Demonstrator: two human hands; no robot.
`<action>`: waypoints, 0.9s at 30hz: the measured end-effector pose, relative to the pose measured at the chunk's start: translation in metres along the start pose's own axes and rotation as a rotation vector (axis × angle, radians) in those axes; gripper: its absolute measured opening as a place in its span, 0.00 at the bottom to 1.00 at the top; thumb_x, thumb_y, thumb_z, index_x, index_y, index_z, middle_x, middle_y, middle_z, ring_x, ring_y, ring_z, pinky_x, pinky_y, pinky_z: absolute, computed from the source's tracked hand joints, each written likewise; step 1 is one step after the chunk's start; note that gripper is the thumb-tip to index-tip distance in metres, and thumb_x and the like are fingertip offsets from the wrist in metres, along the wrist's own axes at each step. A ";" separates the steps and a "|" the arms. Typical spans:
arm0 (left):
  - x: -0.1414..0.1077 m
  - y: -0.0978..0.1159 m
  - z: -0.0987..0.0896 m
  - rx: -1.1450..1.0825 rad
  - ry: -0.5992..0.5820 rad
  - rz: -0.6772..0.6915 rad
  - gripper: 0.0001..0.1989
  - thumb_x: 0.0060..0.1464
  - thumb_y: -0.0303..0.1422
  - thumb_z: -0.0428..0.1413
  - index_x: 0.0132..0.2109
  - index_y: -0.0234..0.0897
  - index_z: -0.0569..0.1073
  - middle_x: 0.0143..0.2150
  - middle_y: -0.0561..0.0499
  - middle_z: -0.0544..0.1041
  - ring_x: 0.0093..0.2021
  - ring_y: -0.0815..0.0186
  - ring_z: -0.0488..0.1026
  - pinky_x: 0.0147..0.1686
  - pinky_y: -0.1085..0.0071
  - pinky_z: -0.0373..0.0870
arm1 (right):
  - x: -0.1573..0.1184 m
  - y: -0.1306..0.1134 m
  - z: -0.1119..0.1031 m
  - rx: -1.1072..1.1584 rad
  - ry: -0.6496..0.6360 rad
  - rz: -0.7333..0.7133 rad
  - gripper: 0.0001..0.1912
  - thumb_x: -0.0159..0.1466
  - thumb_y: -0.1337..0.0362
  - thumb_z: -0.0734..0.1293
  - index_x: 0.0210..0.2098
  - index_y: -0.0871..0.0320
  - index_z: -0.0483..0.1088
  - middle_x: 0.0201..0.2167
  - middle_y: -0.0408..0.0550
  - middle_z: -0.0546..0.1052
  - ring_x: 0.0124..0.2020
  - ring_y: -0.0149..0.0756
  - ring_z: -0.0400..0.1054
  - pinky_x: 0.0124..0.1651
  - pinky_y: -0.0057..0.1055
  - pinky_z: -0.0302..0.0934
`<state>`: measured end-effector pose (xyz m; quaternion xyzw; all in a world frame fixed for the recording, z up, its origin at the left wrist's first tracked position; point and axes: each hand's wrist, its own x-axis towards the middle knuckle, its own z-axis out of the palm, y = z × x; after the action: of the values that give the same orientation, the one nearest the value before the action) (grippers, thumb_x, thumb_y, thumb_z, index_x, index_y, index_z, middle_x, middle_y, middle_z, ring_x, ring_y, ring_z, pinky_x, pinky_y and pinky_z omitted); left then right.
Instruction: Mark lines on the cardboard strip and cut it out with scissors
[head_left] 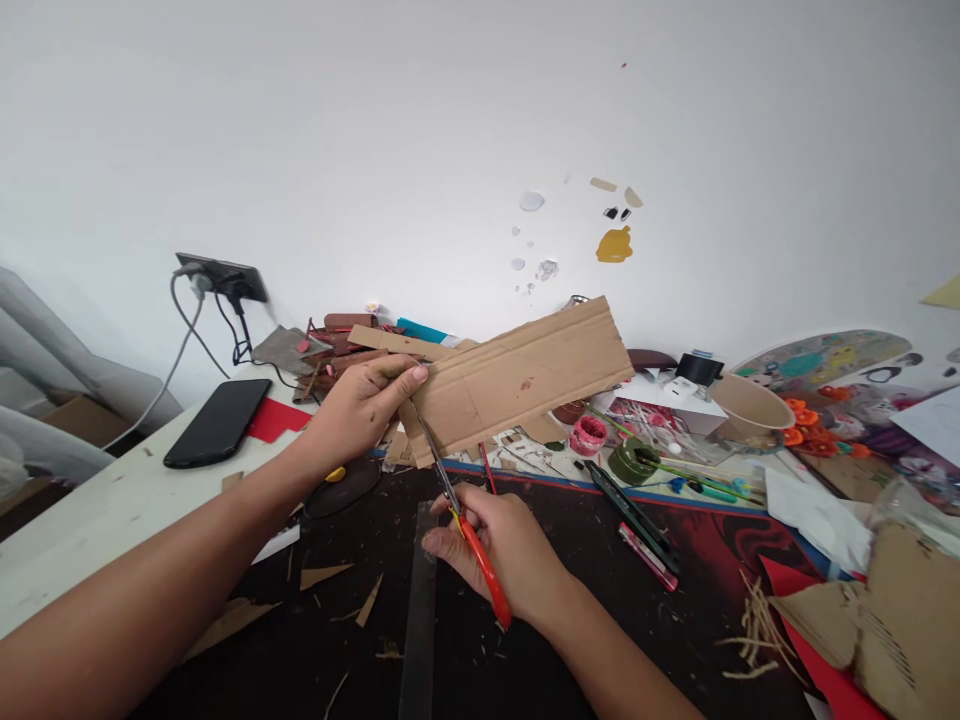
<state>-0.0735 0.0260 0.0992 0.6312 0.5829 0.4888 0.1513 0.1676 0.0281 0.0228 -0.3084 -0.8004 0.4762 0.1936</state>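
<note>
My left hand [375,400] pinches the left end of a long strip of brown cardboard [525,375], held up above the table and tilted up to the right. Red-handled scissors [484,565] are in my right hand [502,540], their blades pointing up and left across the strip's left end, close below my left thumb. How far the blades are apart is hard to see. Under the scissors a dark metal ruler [418,610] lies on the black mat [322,660]. Small cardboard offcuts [370,600] are scattered left of the ruler.
A black phone [217,423] lies at the left, below a wall socket [221,277] with plugged cables. Paint jars [631,461], a green box cutter [630,515] and a bowl [752,405] stand or lie to the right. Torn cardboard [900,620] is at the right edge.
</note>
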 end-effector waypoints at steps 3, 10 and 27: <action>0.000 0.002 -0.001 0.028 0.004 0.016 0.22 0.68 0.49 0.54 0.29 0.42 0.70 0.26 0.54 0.69 0.29 0.63 0.66 0.31 0.68 0.64 | 0.000 0.000 0.000 0.031 -0.006 0.007 0.30 0.64 0.37 0.77 0.49 0.58 0.80 0.26 0.42 0.78 0.25 0.34 0.71 0.30 0.27 0.62; 0.000 0.003 -0.002 -0.018 -0.033 -0.011 0.22 0.68 0.49 0.54 0.28 0.42 0.68 0.26 0.54 0.68 0.28 0.65 0.65 0.28 0.69 0.62 | -0.001 -0.004 -0.003 0.041 -0.037 0.030 0.33 0.61 0.37 0.79 0.52 0.57 0.80 0.30 0.45 0.82 0.27 0.37 0.77 0.32 0.27 0.64; -0.002 0.005 -0.001 0.029 -0.017 0.053 0.22 0.70 0.48 0.52 0.29 0.42 0.68 0.27 0.54 0.69 0.31 0.63 0.66 0.34 0.66 0.66 | -0.001 -0.004 0.001 -0.068 0.011 0.039 0.31 0.63 0.37 0.78 0.50 0.56 0.82 0.25 0.44 0.79 0.25 0.37 0.74 0.30 0.28 0.61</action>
<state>-0.0710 0.0224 0.1022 0.6526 0.5718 0.4788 0.1340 0.1663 0.0254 0.0252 -0.3328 -0.8090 0.4506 0.1779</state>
